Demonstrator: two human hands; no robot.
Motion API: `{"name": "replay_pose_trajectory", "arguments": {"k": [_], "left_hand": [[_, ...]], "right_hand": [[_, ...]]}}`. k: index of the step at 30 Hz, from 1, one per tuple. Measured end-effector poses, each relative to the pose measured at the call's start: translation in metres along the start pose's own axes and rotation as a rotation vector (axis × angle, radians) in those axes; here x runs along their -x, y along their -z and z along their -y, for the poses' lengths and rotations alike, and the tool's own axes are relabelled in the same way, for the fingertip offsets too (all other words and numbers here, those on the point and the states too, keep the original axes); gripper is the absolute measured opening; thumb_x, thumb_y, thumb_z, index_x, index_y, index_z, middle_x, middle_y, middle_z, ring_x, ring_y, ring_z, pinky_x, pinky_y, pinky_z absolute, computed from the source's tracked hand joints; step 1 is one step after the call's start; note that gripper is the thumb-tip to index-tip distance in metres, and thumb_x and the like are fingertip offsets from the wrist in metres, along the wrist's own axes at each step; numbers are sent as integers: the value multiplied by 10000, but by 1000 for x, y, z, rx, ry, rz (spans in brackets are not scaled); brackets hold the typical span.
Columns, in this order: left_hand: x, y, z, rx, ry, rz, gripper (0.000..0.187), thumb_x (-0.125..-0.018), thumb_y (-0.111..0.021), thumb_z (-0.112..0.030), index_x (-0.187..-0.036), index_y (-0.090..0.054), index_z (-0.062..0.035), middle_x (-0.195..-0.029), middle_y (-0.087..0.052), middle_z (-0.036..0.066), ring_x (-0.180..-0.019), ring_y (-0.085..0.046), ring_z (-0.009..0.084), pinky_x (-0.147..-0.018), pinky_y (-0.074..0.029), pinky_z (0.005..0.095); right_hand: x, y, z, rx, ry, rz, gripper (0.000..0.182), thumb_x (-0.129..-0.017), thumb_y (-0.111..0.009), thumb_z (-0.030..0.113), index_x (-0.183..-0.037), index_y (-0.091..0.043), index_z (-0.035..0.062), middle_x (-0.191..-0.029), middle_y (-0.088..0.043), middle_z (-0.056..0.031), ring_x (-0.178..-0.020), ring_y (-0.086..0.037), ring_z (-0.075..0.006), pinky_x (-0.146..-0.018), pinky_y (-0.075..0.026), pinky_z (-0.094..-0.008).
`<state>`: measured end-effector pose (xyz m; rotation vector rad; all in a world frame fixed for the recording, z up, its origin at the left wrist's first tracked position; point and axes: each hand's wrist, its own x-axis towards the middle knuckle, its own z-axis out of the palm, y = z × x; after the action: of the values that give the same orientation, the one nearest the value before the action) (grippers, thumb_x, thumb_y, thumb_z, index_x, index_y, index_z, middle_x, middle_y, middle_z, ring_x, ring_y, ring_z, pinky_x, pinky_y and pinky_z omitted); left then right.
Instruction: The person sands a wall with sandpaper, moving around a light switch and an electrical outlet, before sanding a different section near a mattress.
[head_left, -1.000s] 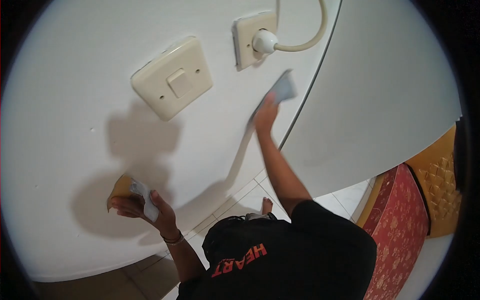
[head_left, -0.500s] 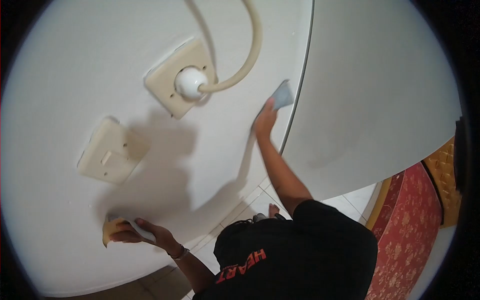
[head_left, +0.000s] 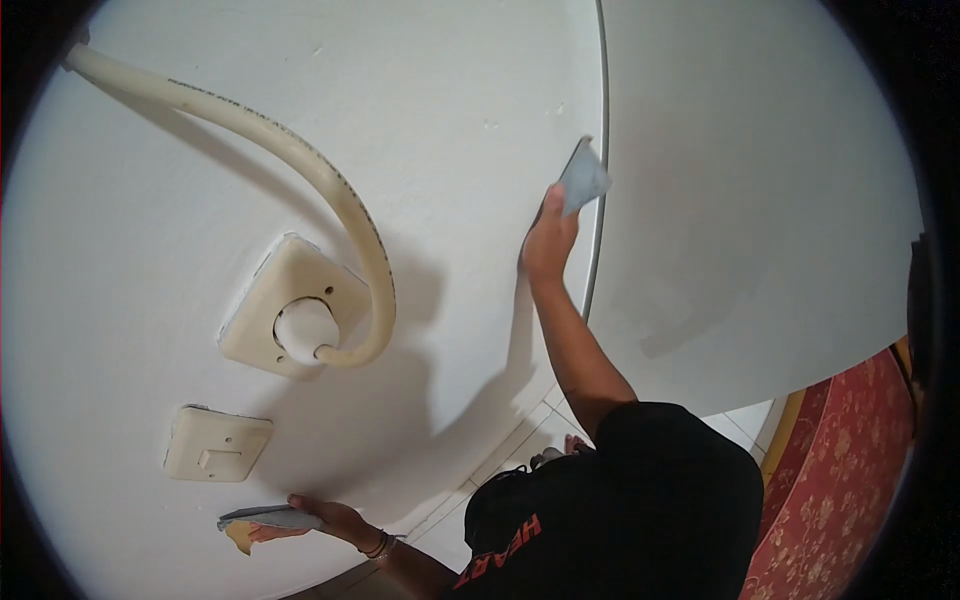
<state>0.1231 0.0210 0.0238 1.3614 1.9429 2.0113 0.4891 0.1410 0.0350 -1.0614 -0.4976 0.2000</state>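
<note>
My right hand [head_left: 551, 240] is closed on a flat, grey-blue sheet [head_left: 583, 182] with a tan bit at its top corner. The thumb lies along this piece, which is held up at the white wall [head_left: 480, 200], overlapping the dark edge strip beside the grey panel. Lower left, my left hand [head_left: 335, 520] grips a folded sheet, grey on its upper face [head_left: 275, 517] and tan beneath, below a wall switch [head_left: 218, 445]. That sheet shows nearly edge-on, with its thumb on top and the other fingers partly hidden under it.
A cream socket plate [head_left: 255, 310] holds a round white plug [head_left: 308, 330] with a thick cable [head_left: 345, 205] looping out over the wall. On the right curves a large grey panel [head_left: 750, 200]. Red floral upholstery [head_left: 840, 460] and white floor tiles [head_left: 512, 440] lie below.
The view has shifted, so the socket and switch sit lower and more of the cable shows. My right hand's sheet reaches over the dark strip; the left hand's sheet has turned edge-on.
</note>
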Motion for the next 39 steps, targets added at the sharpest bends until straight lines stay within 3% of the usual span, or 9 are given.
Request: {"name": "replay_pose_trajectory", "arguments": {"k": [8,11,17,20,24,27,33,36,39], "left_hand": [[-3,6,26,16,110,-8,632,-950,-335,-313,-1353,-25,62,-1398,-75,271,-1263,-232,290,-1042,-202,359],[-4,5,14,-286,-308,-125,645,-950,-306,-325,-1357,37,39,-1403,197,212,-1325,107,307,-1062,-50,422],[-10,21,43,-475,-437,-113,680,-943,-285,-378,-1354,65,34,-1414,179,196,-1325,114,310,-1059,-10,434],[-17,28,55,-546,-499,-113,694,-940,-277,-400,-1353,76,32,-1418,172,190,-1326,116,311,-1057,6,439],[-13,35,48,-406,-343,-95,781,-898,-271,-520,-1361,31,32,-1438,102,173,-1329,113,302,-1047,84,423],[-12,51,52,-310,-317,-6,780,-895,-266,-524,-1363,26,27,-1445,46,170,-1335,77,297,-1052,64,437],[-14,51,47,-171,-356,-41,735,-897,-436,-389,-1374,-31,-4,-1424,-73,176,-1324,-79,300,-1058,-137,440],[-12,59,49,-268,-351,24,669,-919,-251,-459,-1386,-18,-42,-1448,29,162,-1341,36,289,-1051,41,464],[-19,69,60,-439,-481,67,575,-933,-251,-413,-1398,-97,-112,-1447,32,167,-1341,51,294,-1036,54,490]], "right_hand": [[139,4,-31,400,718,465,610,-795,-530,253,-1297,-326,-29,-1391,-195,-251,-1312,-111,-400,-1035,-30,-531],[66,-6,2,356,726,249,524,-858,-450,240,-1284,-315,-33,-1371,-252,-238,-1297,-195,-349,-1037,-127,-457],[47,-36,38,96,158,-63,427,-928,-382,260,-1204,-373,-65,-1045,-552,-177,-926,-524,-286,-851,-381,-348],[165,-27,0,327,578,217,618,-802,-446,127,-1331,-193,-69,-1391,-189,-253,-1320,-106,-366,-1059,-37,-448],[192,18,-49,500,763,527,629,-828,-449,212,-1329,-200,-76,-1395,-185,-249,-1322,-95,-367,-1057,-33,-465],[107,8,-35,227,46,146,526,-912,-389,291,-1281,-304,-74,-1313,-338,-246,-1216,-332,-343,-1020,-220,-376],[133,-12,9,272,-151,94,433,-911,-392,254,-1208,-392,-62,-1163,-477,-250,-1096,-454,-329,-943,-323,-371],[249,-3,17,521,791,509,529,-850,-472,149,-1301,-272,-43,-1356,-280,-223,-1266,-270,-287,-1025,-223,-354],[221,25,-29,667,760,553,595,-819,-448,108,-1338,-200,-44,-1388,-213,-238,-1300,-199,-336,-1056,-136,-413]]}}
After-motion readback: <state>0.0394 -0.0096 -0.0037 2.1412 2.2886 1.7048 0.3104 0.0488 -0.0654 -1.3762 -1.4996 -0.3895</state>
